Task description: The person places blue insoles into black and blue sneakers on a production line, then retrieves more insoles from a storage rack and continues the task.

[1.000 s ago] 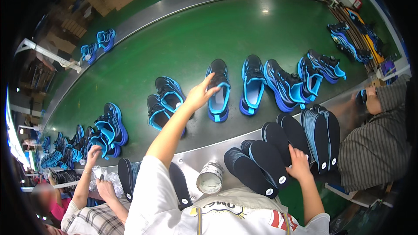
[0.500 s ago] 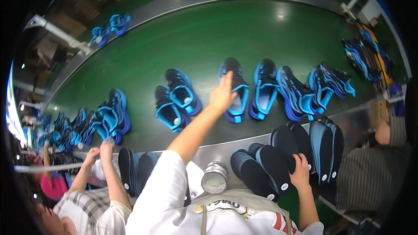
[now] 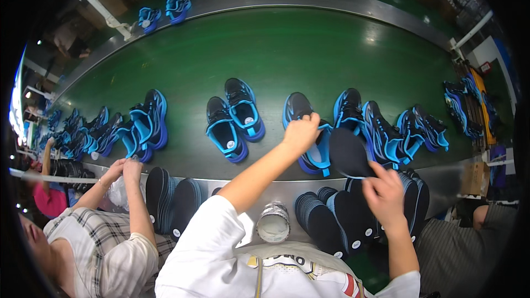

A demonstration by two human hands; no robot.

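Note:
My left hand point(image 3: 301, 133) is closed at the opening of a black-and-blue sneaker point(image 3: 298, 105), its fingers seeming to grip the tongue. That shoe lies on the green conveyor belt, toe away from me, and its inside shows pale. In my right hand point(image 3: 385, 197) is a black insole point(image 3: 348, 153), pinched at one end between thumb and fingers. The insole hangs just right of the sneaker's heel, in front of another sneaker point(image 3: 349, 105). Below the right hand, stacked black insoles point(image 3: 314, 218) with white round stickers line the metal edge.
More blue-and-black sneakers point(image 3: 241, 99) stand along the belt point(image 3: 276, 44) to both sides. A roll-shaped can point(image 3: 273, 223) sits near my body. At left, a co-worker's hands point(image 3: 124, 171) work beside another insole stack point(image 3: 165, 201). Another person sits at the right.
My right hand has lifted an insole off the stacks and brought it up beside the shoe. My left hand has closed at the shoe's opening, and the sneaker is turned slightly.

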